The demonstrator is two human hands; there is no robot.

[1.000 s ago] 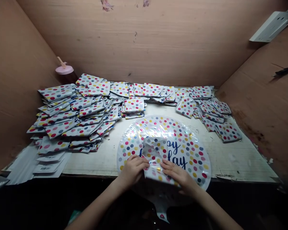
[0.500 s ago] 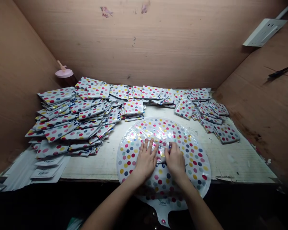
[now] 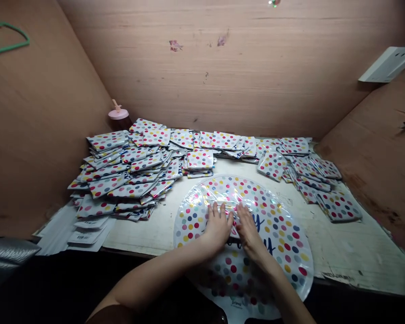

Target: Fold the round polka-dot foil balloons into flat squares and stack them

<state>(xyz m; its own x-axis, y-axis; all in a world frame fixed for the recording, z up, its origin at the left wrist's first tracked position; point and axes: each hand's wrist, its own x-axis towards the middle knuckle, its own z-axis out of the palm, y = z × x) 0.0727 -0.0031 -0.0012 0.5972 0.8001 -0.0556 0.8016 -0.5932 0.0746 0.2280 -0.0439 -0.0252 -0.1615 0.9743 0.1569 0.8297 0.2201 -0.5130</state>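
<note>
A round, flat foil balloon (image 3: 290,225) with coloured dots and dark blue script lies in front of me, its lower part hanging past the table edge. My left hand (image 3: 218,229) rests flat on its middle with the fingers spread. Beside it, my right hand (image 3: 249,229) lies with outstretched fingers, tilted on its side. Between and partly under both hands is a small shiny dotted piece (image 3: 234,230); the hands hide most of it, so I cannot tell whether it is a separate packet.
Folded dotted balloons (image 3: 121,168) are heaped on the left, with more along the back and a pile (image 3: 339,206) on the right. White barcoded cards (image 3: 87,236) lie at the left edge. A pink-lidded cup (image 3: 119,114) stands in the back corner. Wooden panels enclose the table (image 3: 344,252).
My right hand has gone from curled fingers to outstretched ones beside the left hand. More of the blue script shows. The camera view has shifted, so everything sits further right and lower.
</note>
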